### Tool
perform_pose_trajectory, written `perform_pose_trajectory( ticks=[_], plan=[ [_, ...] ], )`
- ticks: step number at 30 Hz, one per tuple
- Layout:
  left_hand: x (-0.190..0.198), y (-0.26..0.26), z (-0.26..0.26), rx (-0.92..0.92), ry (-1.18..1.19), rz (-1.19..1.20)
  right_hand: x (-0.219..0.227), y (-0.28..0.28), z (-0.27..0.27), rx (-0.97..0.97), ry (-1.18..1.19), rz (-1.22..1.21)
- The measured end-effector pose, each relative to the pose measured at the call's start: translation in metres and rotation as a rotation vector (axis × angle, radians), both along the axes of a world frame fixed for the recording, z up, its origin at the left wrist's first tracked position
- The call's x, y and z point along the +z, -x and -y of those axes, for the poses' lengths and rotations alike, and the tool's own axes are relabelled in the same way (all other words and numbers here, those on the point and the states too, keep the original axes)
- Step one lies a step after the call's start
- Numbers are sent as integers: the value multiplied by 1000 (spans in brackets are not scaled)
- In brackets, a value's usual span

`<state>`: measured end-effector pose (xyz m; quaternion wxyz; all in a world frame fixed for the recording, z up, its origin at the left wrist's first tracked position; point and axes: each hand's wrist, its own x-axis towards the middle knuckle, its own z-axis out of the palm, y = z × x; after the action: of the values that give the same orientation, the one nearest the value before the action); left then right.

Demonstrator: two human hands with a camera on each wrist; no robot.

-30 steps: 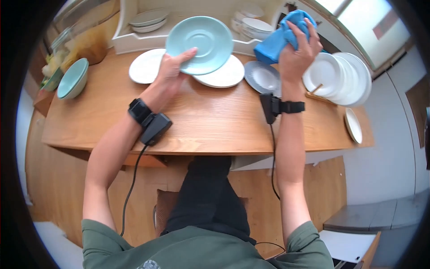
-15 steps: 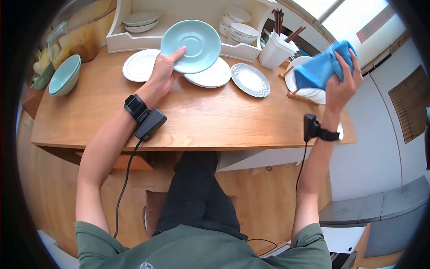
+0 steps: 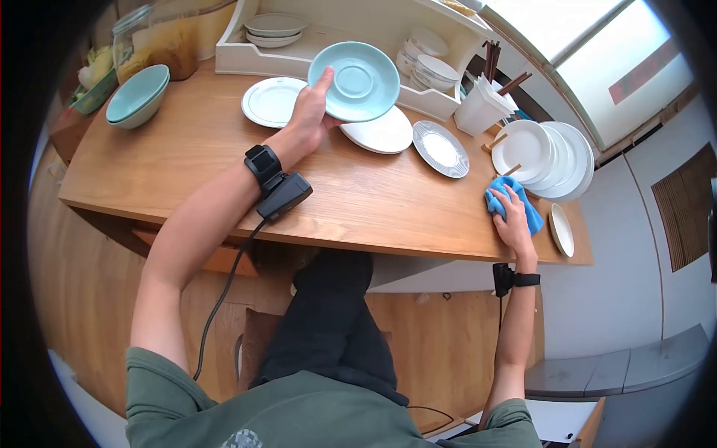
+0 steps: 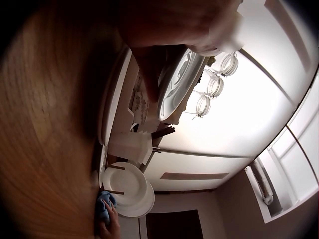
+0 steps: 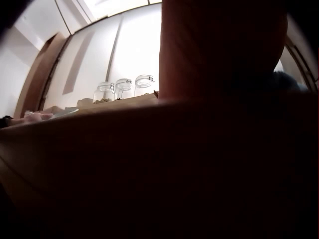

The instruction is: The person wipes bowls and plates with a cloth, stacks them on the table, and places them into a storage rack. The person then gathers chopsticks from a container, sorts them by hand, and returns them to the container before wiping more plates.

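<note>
In the head view the left hand [image 3: 310,118] holds a light blue-green saucer [image 3: 371,98] above the table, thumb on its upper face and the other fingers hidden beneath. The left wrist view shows the raised saucer [image 4: 180,82] from its edge. At the table's right side the right hand [image 3: 514,222] lies over a crumpled blue cloth [image 3: 532,216], fingers spread and bent on it; the cloth is on the tabletop between the rack of plates and a small white oval dish [image 3: 561,230]. The right wrist view is mostly dark.
White plates [image 3: 272,103] [image 3: 381,133] and a grey-rimmed plate [image 3: 441,149] lie along the back. Nested green bowls [image 3: 139,97] stand left. A white shelf [image 3: 336,30] holds dishes. Right of it are a chopstick holder [image 3: 482,108] and racked white plates [image 3: 523,149].
The right hand has come down with the blue cloth from above the plate rack to the table's right edge. The left hand still holds the saucer. The head view has shifted slightly.
</note>
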<state>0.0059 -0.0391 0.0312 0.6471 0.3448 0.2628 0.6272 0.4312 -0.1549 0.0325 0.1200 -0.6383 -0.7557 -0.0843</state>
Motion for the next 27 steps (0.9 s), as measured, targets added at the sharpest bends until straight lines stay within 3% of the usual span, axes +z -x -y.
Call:
perform_pose_trajectory(
  ticks=[9,11,12,14,18,23,27],
  plan=[
    [6,1,8,-46,-15,52,49,22,-22,-77,237,-52],
    [6,1,8,-60,-20,47,69,37,-29,-58,126,-71],
    [6,0,8,-70,-22,45,62,32,-44,104,-97,-19],
    [6,-1,7,-81,-20,37,83,85,-48,141,-75,-257],
    [6,-3,7,-78,-30,8,71,134,-104,382,38,-646],
    [7,-5,9,-107,-59,-6,61,201,-128,437,236,-813],
    [5,-5,8,-170,-66,-29,43,207,-145,538,356,-1012]
  ],
)
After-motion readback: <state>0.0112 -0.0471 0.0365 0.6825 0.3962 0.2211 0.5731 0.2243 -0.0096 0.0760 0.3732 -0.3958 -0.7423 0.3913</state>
